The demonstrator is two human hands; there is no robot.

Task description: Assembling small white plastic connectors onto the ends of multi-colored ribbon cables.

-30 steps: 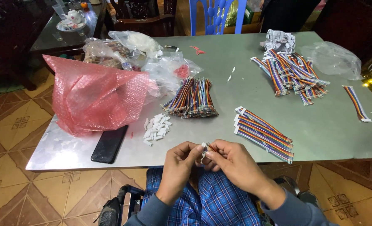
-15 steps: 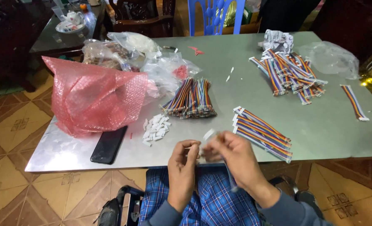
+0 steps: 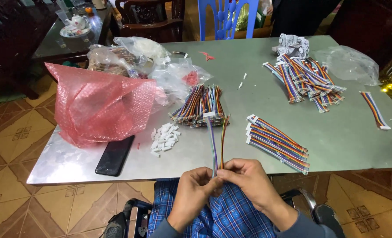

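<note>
Left hand (image 3: 195,190) and right hand (image 3: 247,180), fingertips pinched together on the lower end of a rainbow ribbon cable (image 3: 216,142), at the table's (image 3: 337,145) 6 o'clock edge. Cable runs toward 12 o'clock, reaching a loose cable bundle (image 3: 200,105). White connector pile (image 3: 164,138) at 10 o'clock of the hands; finished cable stack (image 3: 277,142) at 2 o'clock.

A crumpled pink bubble-wrap bag (image 3: 101,103) is seen at the table's left end, with a dark-screened black phone (image 3: 115,155) laid flat just before it. Clear plastic bags (image 3: 178,79) are heaped behind the pink one, and another clear bag (image 3: 348,64) is spread at the far right.
</note>
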